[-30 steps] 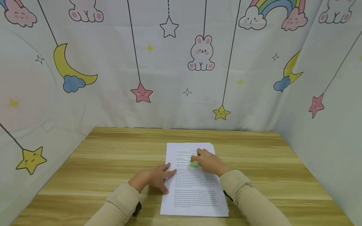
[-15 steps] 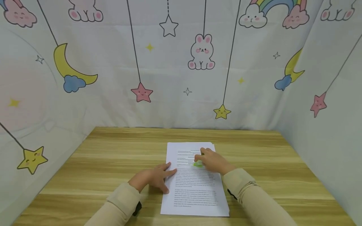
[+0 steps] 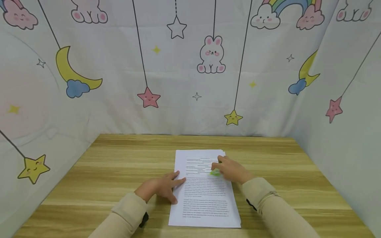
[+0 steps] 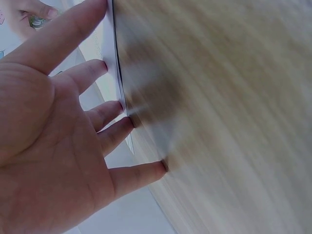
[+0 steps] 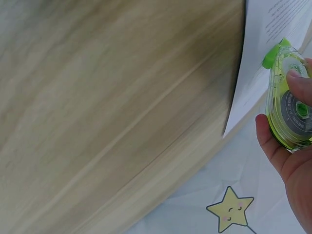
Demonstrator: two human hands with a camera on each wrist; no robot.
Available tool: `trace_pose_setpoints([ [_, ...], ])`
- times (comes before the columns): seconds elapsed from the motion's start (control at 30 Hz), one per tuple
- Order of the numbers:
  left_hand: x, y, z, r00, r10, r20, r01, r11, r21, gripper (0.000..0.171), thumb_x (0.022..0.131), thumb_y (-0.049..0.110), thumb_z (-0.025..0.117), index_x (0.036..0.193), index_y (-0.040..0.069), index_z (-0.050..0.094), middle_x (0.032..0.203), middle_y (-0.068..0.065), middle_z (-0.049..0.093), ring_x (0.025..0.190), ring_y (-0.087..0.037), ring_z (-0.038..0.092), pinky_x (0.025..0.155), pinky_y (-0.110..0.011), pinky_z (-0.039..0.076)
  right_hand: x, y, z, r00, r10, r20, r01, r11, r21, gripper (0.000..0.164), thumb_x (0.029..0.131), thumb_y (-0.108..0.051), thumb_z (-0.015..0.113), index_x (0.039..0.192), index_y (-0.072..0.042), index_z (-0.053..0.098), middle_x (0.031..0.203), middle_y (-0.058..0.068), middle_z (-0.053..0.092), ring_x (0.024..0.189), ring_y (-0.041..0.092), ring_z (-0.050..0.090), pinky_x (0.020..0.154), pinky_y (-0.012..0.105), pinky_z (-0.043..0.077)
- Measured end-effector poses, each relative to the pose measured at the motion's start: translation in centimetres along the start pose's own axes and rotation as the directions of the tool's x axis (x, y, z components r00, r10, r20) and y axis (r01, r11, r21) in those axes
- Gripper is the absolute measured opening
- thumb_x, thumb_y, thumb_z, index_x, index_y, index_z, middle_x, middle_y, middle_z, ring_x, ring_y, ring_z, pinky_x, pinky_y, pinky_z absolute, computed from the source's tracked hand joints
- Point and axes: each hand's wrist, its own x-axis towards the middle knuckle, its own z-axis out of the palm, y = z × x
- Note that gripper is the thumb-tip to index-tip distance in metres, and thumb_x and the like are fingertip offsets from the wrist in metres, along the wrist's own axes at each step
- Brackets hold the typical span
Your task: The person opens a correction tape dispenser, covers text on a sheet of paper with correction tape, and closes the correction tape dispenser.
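Observation:
A stack of printed paper sheets (image 3: 205, 220) lies on the wooden table in front of me. My left hand (image 3: 163, 187) rests spread at its left edge, fingers apart; in the left wrist view fingertips touch the sheets' edge and the table. My right hand (image 3: 233, 169) is over the upper right of the page and grips a clear and green correction tape dispenser (image 5: 292, 117). The thumb lies on the side of its case. Its green tip (image 3: 214, 172) is at the printed lines; whether it touches the paper is hard to tell.
Bare wood-grain table (image 3: 125, 158) surrounds the sheets on all sides. A white cloth (image 3: 178, 76) printed with stars, moons and rabbits hangs behind the table and along both sides. Dark straps show at both wrists.
My right hand has slid to the right across the page with the correction tape dispenser in its grip. The left hand and the sheets have stayed in place.

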Motion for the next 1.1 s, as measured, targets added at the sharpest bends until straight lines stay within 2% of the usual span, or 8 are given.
trace_pose_setpoints([
  [0.13,0.0,0.0,0.0,1.0,0.002,-0.003,-0.002,1.0,0.003,0.083,0.074,0.033,0.075,0.144,0.026,0.031,0.155,-0.007,0.01,0.142,-0.03,0.013,0.111,-0.051,0.02,-0.7,0.6,0.0,1.0,0.001,-0.003,-0.001,1.0,-0.002,0.028,0.079,0.001,0.065,0.094,-0.022,0.064,0.08,-0.001,0.046,0.067,0.011,0.037,0.06,0.024,0.037],
  [0.37,-0.1,-0.1,0.0,1.0,0.009,-0.005,-0.009,1.0,0.009,0.083,0.074,0.033,0.075,0.144,0.026,0.032,0.155,-0.007,0.011,0.142,-0.03,0.013,0.111,-0.051,0.02,-1.8,1.5,0.0,1.0,0.022,0.011,-0.023,0.999,0.022,0.028,0.08,0.003,0.063,0.094,-0.021,0.064,0.079,0.0,0.046,0.071,0.013,0.041,0.063,0.025,0.036],
  [0.53,-0.1,-0.1,-0.1,1.0,0.01,0.001,-0.01,1.0,0.008,0.083,0.075,0.034,0.075,0.144,0.026,0.031,0.155,-0.007,0.011,0.142,-0.03,0.013,0.111,-0.051,0.02,-2.6,1.9,-0.3,0.997,0.066,0.044,-0.067,0.997,0.027,0.027,0.082,0.002,0.061,0.095,-0.022,0.065,0.078,-0.002,0.042,0.07,0.011,0.036,0.062,0.023,0.032],
  [0.63,-0.1,0.0,-0.1,1.0,0.011,0.002,-0.011,1.0,0.01,0.082,0.075,0.034,0.075,0.144,0.026,0.031,0.155,-0.006,0.01,0.142,-0.03,0.013,0.111,-0.051,0.02,-2.8,2.1,-0.3,0.997,0.061,0.043,-0.062,0.998,0.024,0.026,0.083,0.001,0.06,0.096,-0.021,0.065,0.076,-0.003,0.039,0.067,0.011,0.032,0.061,0.023,0.029],
  [1.1,-0.3,0.1,-0.2,1.0,-0.004,0.006,0.004,1.0,-0.004,0.083,0.074,0.034,0.075,0.144,0.027,0.031,0.156,-0.005,0.01,0.142,-0.03,0.012,0.11,-0.052,0.02,-3.2,2.2,-0.6,0.995,0.082,0.051,-0.082,0.997,0.006,0.028,0.083,0.0,0.06,0.097,-0.023,0.065,0.076,-0.005,0.039,0.068,0.01,0.033,0.061,0.022,0.029],
])
